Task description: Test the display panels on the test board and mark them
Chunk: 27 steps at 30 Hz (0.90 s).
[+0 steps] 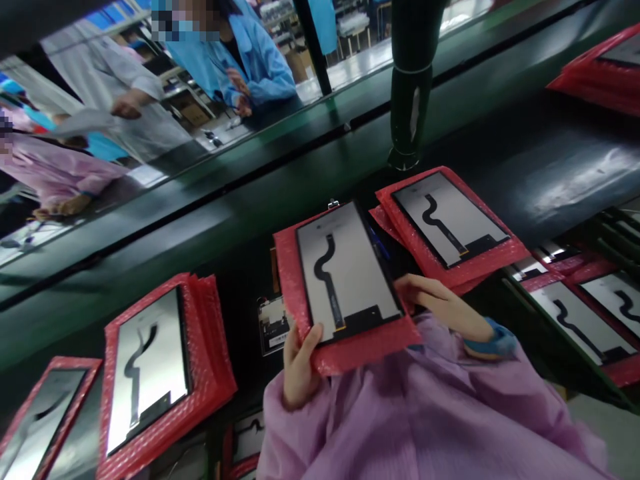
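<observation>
A display panel (353,267) with a grey back and a curved black flex cable lies on a red bubble-wrap sheet (367,350) in front of me. My left hand (303,363) grips its lower left corner, the thumb on top and the fingers underneath. At the right edge, my right hand (443,303) holds the same panel and wrap, its fingers partly hidden beneath. Just right of it, another panel (450,217) rests on red wrap. Partly covered behind the left hand is a small device with exposed parts (274,327).
Stacked wrapped panels (150,367) stand to the left, with another panel (45,420) beyond. A rack (575,320) at the right holds more panels. A dark green post (413,87) rises behind the bench. Co-workers (250,60) are across the line.
</observation>
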Each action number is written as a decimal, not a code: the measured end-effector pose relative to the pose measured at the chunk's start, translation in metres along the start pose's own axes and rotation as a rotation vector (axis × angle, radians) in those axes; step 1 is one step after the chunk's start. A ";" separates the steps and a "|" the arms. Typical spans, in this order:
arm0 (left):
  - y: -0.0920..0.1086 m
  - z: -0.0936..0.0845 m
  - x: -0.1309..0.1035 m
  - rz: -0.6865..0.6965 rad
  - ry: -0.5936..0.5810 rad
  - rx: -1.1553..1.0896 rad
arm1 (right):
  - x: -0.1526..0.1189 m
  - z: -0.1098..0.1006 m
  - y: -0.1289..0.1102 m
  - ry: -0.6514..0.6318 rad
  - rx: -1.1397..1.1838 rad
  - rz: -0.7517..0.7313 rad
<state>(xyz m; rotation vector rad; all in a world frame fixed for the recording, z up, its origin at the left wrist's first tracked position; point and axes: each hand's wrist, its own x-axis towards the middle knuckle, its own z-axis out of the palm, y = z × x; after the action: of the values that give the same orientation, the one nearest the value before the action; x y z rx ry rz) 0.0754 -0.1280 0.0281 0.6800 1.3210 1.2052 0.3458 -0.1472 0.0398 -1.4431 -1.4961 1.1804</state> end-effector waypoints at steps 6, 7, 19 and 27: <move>-0.003 -0.034 0.003 0.093 0.114 0.044 | 0.077 0.062 -0.015 0.155 -0.500 0.146; -0.006 -0.035 0.003 0.103 0.112 0.045 | 0.083 0.068 -0.017 0.167 -0.538 0.154; -0.035 -0.023 0.021 -0.033 -0.045 -0.008 | 0.109 0.027 -0.004 0.186 -0.891 0.183; -0.032 -0.011 0.042 0.016 -0.140 0.185 | 0.105 0.029 -0.010 0.337 -0.968 0.194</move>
<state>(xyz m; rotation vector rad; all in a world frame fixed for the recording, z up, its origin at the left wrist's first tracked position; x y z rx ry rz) 0.0664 -0.1013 -0.0183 0.8926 1.3213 1.0371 0.3051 -0.0463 0.0311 -2.3060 -1.7821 0.2133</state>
